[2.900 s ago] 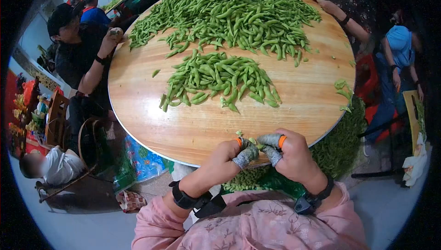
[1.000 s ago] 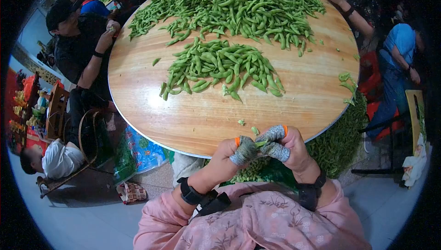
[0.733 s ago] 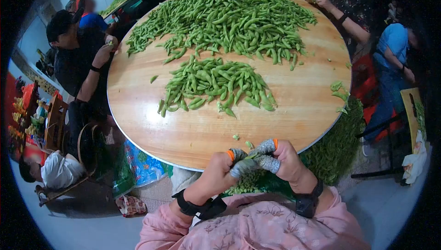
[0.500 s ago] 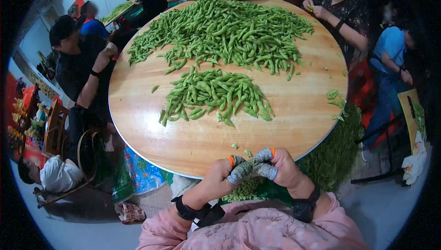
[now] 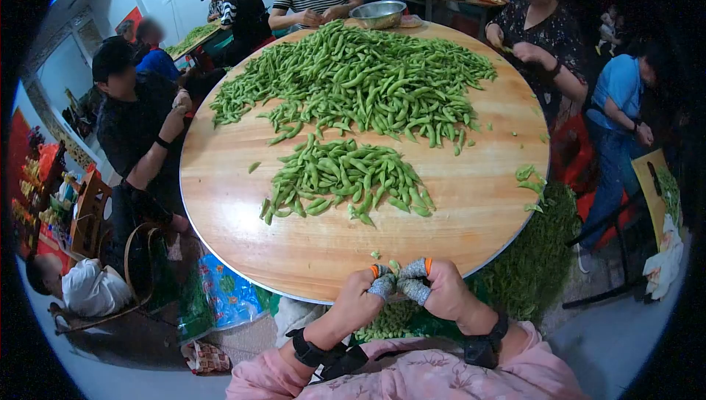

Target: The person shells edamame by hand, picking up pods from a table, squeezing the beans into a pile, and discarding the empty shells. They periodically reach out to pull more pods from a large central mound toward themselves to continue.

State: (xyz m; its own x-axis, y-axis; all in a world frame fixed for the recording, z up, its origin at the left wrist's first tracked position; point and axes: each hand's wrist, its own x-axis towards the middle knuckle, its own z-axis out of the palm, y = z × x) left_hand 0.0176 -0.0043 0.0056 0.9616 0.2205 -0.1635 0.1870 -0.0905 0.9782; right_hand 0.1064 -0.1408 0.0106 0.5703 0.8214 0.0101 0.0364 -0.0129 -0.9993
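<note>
At the near edge of the round wooden table point(image 5: 294, 253), my left hand point(image 5: 364, 293) and my right hand point(image 5: 437, 290) meet, grey covers on their fingertips. Both are closed around a small green pod point(image 5: 394, 266), mostly hidden between the fingers. Just beyond them lies a smaller pile of green pods point(image 5: 342, 176), with a far larger heap of pods point(image 5: 368, 76) behind it. Shelled beans point(image 5: 393, 319) show below my hands, under the table edge.
A metal bowl point(image 5: 378, 14) stands at the far edge. People sit left, right and across the table. Empty-looking pods point(image 5: 531, 179) lie at the right edge, above a large pile of green husks point(image 5: 537, 253) on the floor. A blue plastic bag point(image 5: 232, 293) is at lower left.
The view has tilted up a little, so the table and piles appear lower. My hands are still together and have drawn slightly closer around the pod.
</note>
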